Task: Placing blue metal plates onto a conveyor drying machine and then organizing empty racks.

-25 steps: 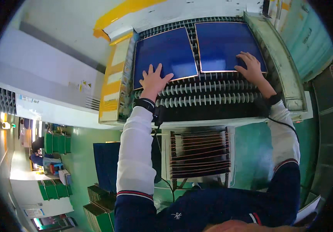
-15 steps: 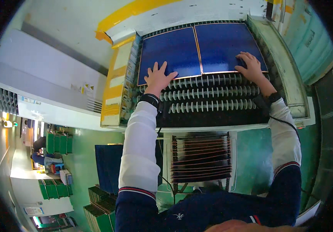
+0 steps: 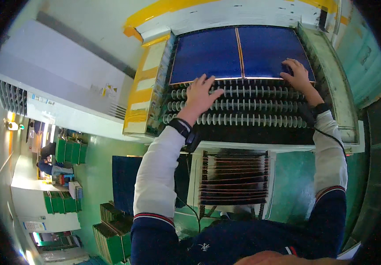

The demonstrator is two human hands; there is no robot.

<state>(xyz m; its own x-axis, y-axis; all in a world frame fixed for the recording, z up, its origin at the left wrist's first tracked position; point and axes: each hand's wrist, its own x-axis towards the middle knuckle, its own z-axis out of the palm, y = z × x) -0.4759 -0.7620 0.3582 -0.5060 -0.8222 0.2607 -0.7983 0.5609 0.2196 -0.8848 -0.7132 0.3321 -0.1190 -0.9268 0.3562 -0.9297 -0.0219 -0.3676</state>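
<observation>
Two flat blue panels with copper-coloured edges, a left panel (image 3: 206,55) and a right panel (image 3: 268,51), lie side by side on a bed of ridged rollers (image 3: 243,105). My left hand (image 3: 200,98) is open, fingers spread, over the rollers with its fingertips at the near edge of the left panel. At the near right corner of the right panel is my right hand (image 3: 300,78), its fingers bent but apart and holding nothing. Whether its fingertips press on the panel I cannot tell. The panels' far edges reach the machine's white housing (image 3: 226,17).
A rack (image 3: 234,179) with several copper-edged panels stands below the machine's front edge. Dark blue panels (image 3: 125,185) and stacked green-sided boards (image 3: 110,240) are at the left of my arm. A cable (image 3: 190,204) hangs near my left sleeve. People (image 3: 51,165) work far left.
Both panels have moved farther from me, and their far copper edges no longer show. My left hand has drawn back off the left panel toward its near edge. The view has shifted slightly.
</observation>
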